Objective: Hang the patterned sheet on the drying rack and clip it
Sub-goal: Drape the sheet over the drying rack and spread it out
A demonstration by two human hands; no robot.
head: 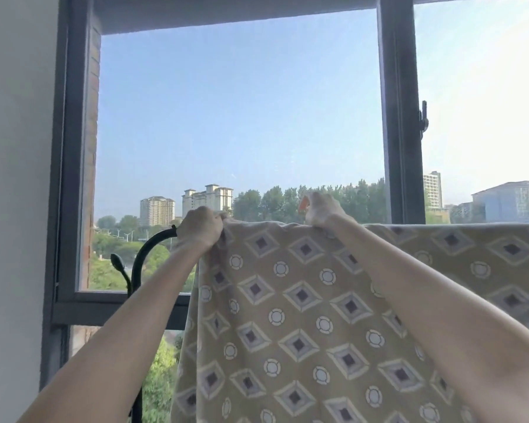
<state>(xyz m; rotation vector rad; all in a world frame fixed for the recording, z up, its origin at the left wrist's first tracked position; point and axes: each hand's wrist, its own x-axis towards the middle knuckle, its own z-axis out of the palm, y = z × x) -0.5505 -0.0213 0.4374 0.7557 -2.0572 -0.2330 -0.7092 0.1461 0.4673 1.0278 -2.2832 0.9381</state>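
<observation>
Here, from the head-worn camera, a person's bare arms reach up to a patterned sheet (pixel 303 315) draped over the top bar of a drying rack, which stands in front of a tall dark-framed window (pixel 399 117) looking out on trees and apartment blocks. The tan fabric, printed with diamonds and small rings, hangs down from its top fold and fills the lower right of the view; the bar itself is hidden beneath it, and only the rack's black curved end (pixel 148 248) shows at the sheet's left edge.

The left hand (pixel 199 228) is closed around the bunched corner of the sheet at that end. The right hand (pixel 321 210) rests on the top fold a little way along, its fingers wrapped around a small orange clip (pixel 303 203); whether the clip's mouth is open or already biting the cloth cannot be told, as the hand covers most of it.

The sheet appears hung, and the clipping seems to be the step in hand. To do it well, the left hand should hold the corner taut so the fold lies flat, while the right presses the clip straight down over both fabric and bar, letting it close fully before either grip relaxes. A clip catching cloth alone would likely slip.
</observation>
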